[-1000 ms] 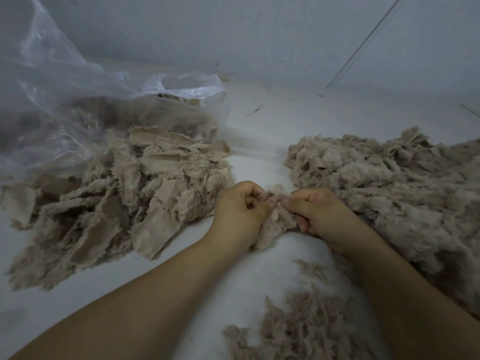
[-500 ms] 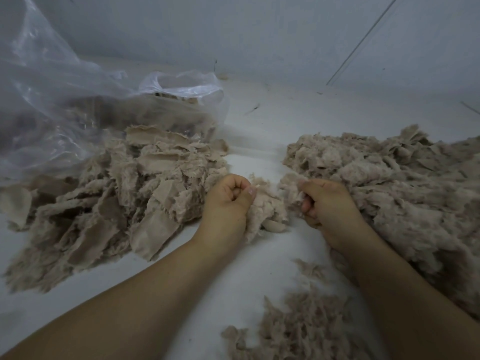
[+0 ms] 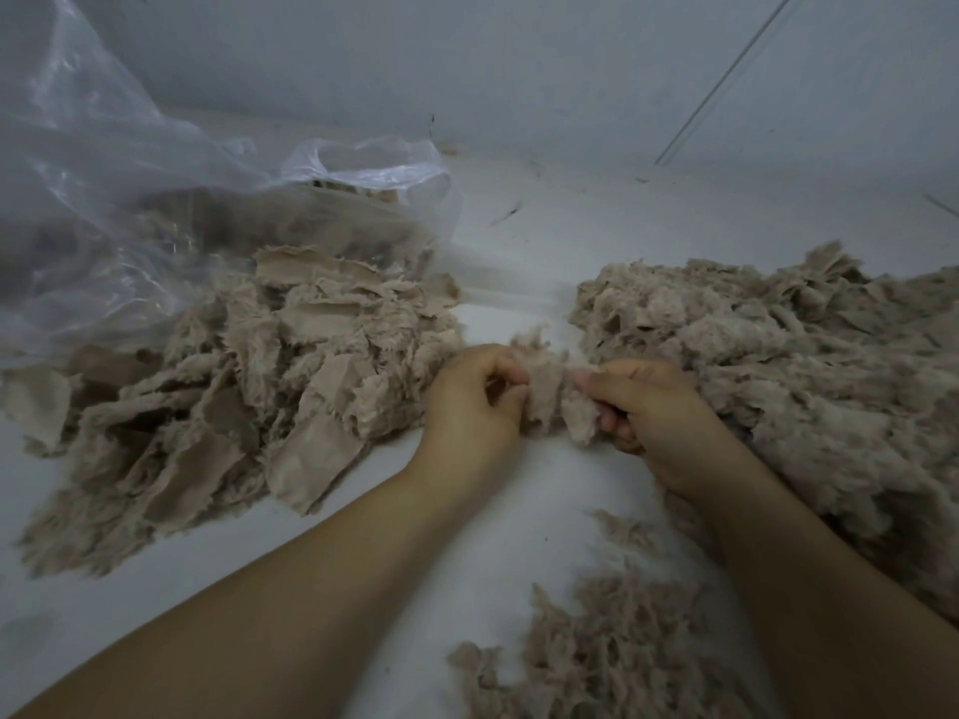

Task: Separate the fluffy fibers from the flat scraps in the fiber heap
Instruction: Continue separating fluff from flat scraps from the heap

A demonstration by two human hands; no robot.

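Note:
A beige tuft of fibre point(image 3: 550, 391) sits between my two hands at the centre of the white surface. My left hand point(image 3: 475, 407) pinches its left side with curled fingers. Curled round its right side, my right hand point(image 3: 648, 417) holds the other end. To the left lies a heap of flat beige scraps point(image 3: 249, 386) with frayed edges. A large fluffy fibre heap point(image 3: 778, 381) spreads out on the right, touching my right hand. A smaller fluffy clump point(image 3: 597, 646) lies near the front, between my forearms.
A clear plastic bag point(image 3: 155, 199) holding more beige material lies at the back left, behind the flat scraps. A grey wall point(image 3: 519, 70) rises at the far edge of the white surface point(image 3: 519, 236).
My hands drew apart with the tuft half a second ago, then closed in again. Both now hold the tuft between them, a little farther from me than at first.

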